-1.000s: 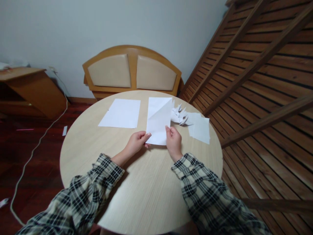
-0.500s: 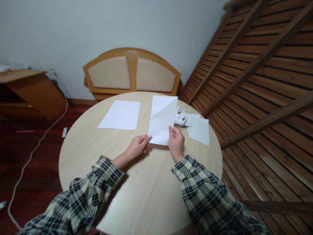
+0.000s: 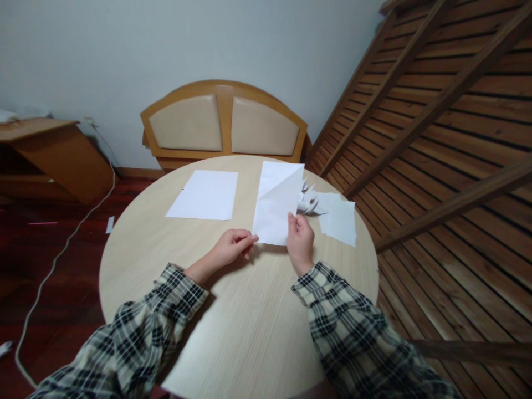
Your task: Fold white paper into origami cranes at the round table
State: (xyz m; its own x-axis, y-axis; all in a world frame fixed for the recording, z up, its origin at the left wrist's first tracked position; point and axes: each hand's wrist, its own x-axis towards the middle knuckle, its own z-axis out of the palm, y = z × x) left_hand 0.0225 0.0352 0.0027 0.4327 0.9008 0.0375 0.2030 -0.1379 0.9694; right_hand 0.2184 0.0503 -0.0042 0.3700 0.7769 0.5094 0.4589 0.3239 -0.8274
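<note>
A white sheet of paper, with a diagonal fold or crease across it, is held up over the round table. My right hand grips its right edge, thumb on top. At the paper's lower left corner my left hand pinches with thumb and fingers closed. Just right of the sheet lie several pointed folded-paper pieces, partly hidden behind it. Beside them is a small pile of white paper pieces. Flat on the table's left side rests a stack of white paper.
Beyond the table stands a wooden headboard with two beige panels against the wall. A slatted wooden structure slopes along the right. On the left are a wooden desk and a white cable on the dark red floor.
The held sheet has shifted very slightly to the right, and its folded part looks a little more lifted. Both hands keep nearly the same place.
</note>
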